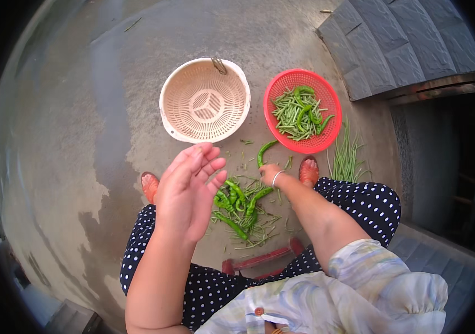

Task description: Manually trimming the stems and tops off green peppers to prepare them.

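My left hand (191, 190) is raised palm up, fingers slightly curled and apart, with nothing in it. Down near the ground, my right hand (270, 173), with a bangle at the wrist, grips the end of a long green pepper (264, 152) that curves up towards the red basket. Below and between the hands lies a pile of green peppers (237, 199) on bean ends and stalks (258, 234). The red plastic basket (267, 112) holds cut green beans (294, 115) with several green peppers on top. Left of it, a cream plastic colander (170, 89) has a dark wire-like item at its rim.
Long uncut green beans (346, 156) lie on the concrete right of my right foot (309, 171). A red stool (258, 261) is partly visible between my legs. A grey stone-faced structure (400, 46) edges the upper right. Damp patches mark the floor at left.
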{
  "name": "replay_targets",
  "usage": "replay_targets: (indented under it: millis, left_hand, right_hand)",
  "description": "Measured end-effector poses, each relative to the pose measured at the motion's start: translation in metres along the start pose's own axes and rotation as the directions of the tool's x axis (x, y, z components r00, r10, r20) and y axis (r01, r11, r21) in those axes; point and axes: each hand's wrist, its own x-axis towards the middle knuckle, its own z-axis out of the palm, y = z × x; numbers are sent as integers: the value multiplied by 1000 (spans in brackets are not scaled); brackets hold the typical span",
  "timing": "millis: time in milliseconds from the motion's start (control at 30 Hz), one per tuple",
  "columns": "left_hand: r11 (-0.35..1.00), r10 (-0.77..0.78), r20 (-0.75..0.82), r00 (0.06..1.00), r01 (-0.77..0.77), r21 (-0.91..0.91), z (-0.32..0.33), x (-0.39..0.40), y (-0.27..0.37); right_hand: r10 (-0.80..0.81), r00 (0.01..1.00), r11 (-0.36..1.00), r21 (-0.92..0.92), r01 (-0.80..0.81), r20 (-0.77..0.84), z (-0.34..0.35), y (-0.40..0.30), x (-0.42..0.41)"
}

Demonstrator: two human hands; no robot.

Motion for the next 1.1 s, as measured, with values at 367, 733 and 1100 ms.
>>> replay_targets:
  millis: [367, 733, 1100]
  left_hand:
    - [996, -17, 63, 998, 11, 87, -1, -6, -2]
    - [452, 125, 418, 900, -427, 783, -7, 2, -25]
    - [653, -265, 130, 955, 79, 754, -17, 0, -30]
  right_hand:
    - [38, 997, 986, -157, -48, -65, -76, -37, -24]
    - [-275, 960, 215, 971, 109, -47, -227, -129, -184]
    - [-367, 823, 669, 492, 557, -433, -168, -128, -172]
